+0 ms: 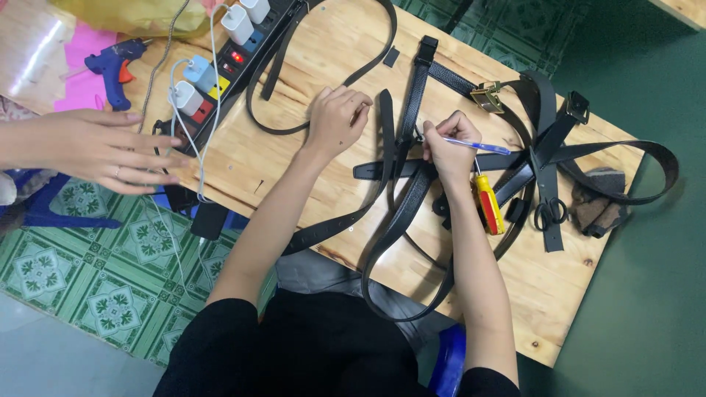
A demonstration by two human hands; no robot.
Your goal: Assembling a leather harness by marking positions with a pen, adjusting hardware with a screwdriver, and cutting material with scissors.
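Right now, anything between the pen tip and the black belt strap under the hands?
Nothing visible. The right hand holds the blue pen with its tip at the black belt strap; the left hand rests beside it. The screwdriver lies off to the side.

Both forearms reached forward, bare below black sleeves, elbows bent slightly outward. Left hand (337,117) lay palm-down, fingers curled loosely with the tips pressing down. Right hand (450,145) was closed in a writing grip, thumb and forefinger pinched, wrist cocked inward. Hands sat near each other, not touching.
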